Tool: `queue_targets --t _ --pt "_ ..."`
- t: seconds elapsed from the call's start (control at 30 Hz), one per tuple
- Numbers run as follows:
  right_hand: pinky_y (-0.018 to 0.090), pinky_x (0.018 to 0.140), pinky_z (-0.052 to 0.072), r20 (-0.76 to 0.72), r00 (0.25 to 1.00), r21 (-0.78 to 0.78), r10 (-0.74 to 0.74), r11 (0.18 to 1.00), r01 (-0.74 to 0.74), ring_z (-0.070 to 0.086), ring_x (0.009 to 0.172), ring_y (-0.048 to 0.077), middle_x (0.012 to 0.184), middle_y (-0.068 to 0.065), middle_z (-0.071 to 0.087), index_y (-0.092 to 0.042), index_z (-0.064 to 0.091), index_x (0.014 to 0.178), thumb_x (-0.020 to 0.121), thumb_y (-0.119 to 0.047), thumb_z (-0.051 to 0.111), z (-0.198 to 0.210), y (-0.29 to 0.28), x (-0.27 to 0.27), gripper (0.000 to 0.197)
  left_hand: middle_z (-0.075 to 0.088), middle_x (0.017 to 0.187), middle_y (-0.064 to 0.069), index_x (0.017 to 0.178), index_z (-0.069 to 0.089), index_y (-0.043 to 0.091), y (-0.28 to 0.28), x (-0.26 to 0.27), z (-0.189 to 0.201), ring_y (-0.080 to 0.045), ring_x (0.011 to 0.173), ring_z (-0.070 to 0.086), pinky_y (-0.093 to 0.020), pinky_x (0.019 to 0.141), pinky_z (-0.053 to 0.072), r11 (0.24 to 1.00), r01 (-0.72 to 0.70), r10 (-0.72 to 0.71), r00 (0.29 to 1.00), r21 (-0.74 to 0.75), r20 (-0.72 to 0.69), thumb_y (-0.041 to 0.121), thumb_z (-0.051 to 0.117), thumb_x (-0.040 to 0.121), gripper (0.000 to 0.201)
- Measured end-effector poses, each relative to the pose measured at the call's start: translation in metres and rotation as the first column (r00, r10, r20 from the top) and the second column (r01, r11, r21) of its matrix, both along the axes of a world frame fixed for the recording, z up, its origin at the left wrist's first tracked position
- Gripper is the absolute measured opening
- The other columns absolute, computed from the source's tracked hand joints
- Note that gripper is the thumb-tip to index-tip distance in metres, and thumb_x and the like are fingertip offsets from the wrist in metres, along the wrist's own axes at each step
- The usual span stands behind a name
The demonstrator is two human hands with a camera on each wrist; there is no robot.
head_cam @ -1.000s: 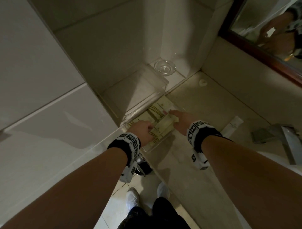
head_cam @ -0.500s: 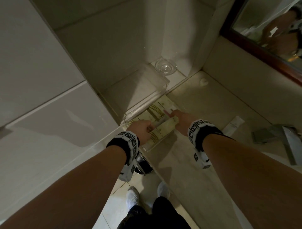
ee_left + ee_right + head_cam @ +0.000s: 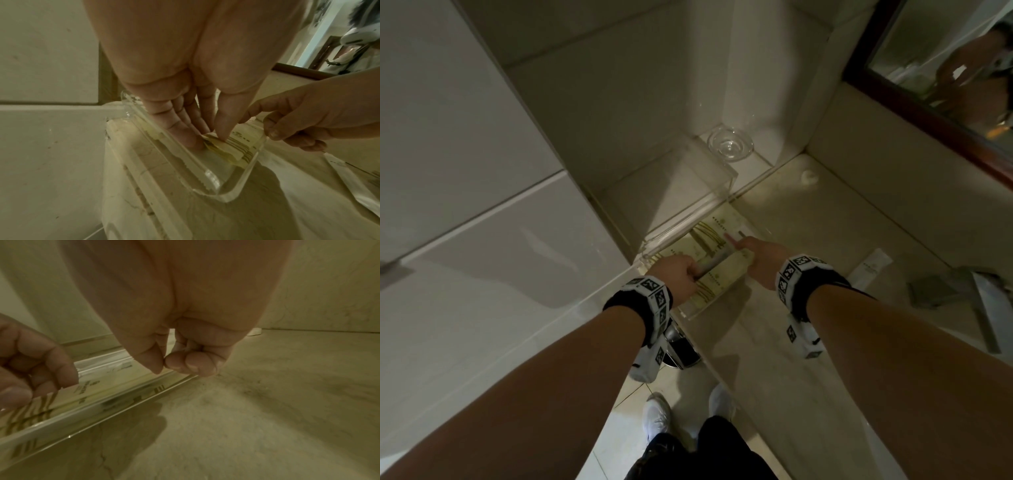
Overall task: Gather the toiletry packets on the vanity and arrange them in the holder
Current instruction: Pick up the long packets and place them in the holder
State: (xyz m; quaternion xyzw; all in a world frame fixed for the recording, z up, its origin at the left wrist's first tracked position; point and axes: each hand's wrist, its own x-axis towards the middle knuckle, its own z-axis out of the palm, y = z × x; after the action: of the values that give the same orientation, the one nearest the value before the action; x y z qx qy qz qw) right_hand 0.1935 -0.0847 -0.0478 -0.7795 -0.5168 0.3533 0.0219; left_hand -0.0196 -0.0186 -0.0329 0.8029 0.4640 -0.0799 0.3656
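A clear acrylic holder stands at the left edge of the vanity. Cream packets with gold stripes lie stacked in it. My left hand pinches the near ends of the packets between thumb and fingers. My right hand lays a straight index finger on the far end of the stack, with its other fingers curled and holding nothing. One white sachet lies loose on the counter to the right.
A glass dish sits on the ledge behind the holder. A metal faucet and the sink edge are at the right, under a wood-framed mirror. A small white object lies by the back wall. A bin stands on the floor below.
The right hand has drawn back slightly, so only its index finger rests on the packets. The left hand stays at the stack's near end, now holding a packet up on its edge.
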Motion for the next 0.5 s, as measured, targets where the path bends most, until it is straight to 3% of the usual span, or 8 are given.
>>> queue_targets --t 0.13,0.27,0.33,0.4,0.5 --pt "0.033 0.085 0.054 0.006 1.000 0.009 -0.015 1.000 0.015 0.063 0.106 0.024 0.140 -0.002 0.054 -0.044 0.039 0.139 0.089 -0.018 0.057 0.0040 -0.0004 -0.0003 0.060 0.068 0.108 -0.002 0.108 0.067 0.020 0.0006 -0.0005 -0.0029 -0.021 0.101 0.063 -0.028 0.086 0.051 0.999 -0.027 0.027 1.000 -0.022 0.003 0.014 0.063 0.085 0.024" --pt "0.029 0.081 0.054 0.008 1.000 0.013 -0.021 1.000 0.021 0.062 0.107 0.022 0.149 -0.003 0.047 -0.042 0.038 0.141 0.090 -0.014 0.055 0.0069 0.0000 -0.0012 0.061 0.069 0.105 0.002 0.104 0.068 0.026 0.0020 -0.0018 -0.0043 -0.018 0.098 0.064 -0.028 0.084 0.053 0.995 -0.087 0.088 0.996 -0.055 0.020 0.016 0.063 0.084 0.022" --pt "0.027 0.067 0.052 -0.002 0.999 0.000 -0.048 0.999 0.048 0.062 0.097 0.021 0.151 -0.002 0.045 -0.038 0.040 0.142 0.092 -0.011 0.051 0.0080 -0.0001 -0.0008 0.058 0.070 0.102 0.002 0.097 0.067 0.030 0.0035 -0.0026 -0.0064 -0.017 0.092 0.065 -0.027 0.078 0.054 0.989 -0.136 0.138 0.990 -0.055 0.033 0.018 0.062 0.085 0.017" --pt "0.028 0.065 0.054 -0.011 0.998 0.003 -0.062 0.998 0.063 0.063 0.092 0.019 0.152 -0.001 0.043 -0.036 0.041 0.142 0.093 -0.010 0.048 0.0096 -0.0003 -0.0005 0.056 0.069 0.099 0.003 0.091 0.066 0.032 0.0047 -0.0032 -0.0074 -0.015 0.087 0.065 -0.023 0.071 0.051 0.982 -0.184 0.185 0.981 -0.034 0.051 0.020 0.062 0.086 0.014" --pt "0.024 0.060 0.050 -0.032 0.996 0.019 -0.079 0.997 0.080 0.062 0.085 0.014 0.148 -0.009 0.044 -0.037 0.040 0.144 0.097 -0.013 0.044 0.0107 -0.0017 -0.0007 0.054 0.068 0.100 0.003 0.096 0.068 0.028 0.0057 -0.0034 -0.0062 -0.016 0.089 0.063 -0.022 0.072 0.047 0.973 -0.230 0.229 0.971 0.007 0.071 0.022 0.062 0.087 0.012"
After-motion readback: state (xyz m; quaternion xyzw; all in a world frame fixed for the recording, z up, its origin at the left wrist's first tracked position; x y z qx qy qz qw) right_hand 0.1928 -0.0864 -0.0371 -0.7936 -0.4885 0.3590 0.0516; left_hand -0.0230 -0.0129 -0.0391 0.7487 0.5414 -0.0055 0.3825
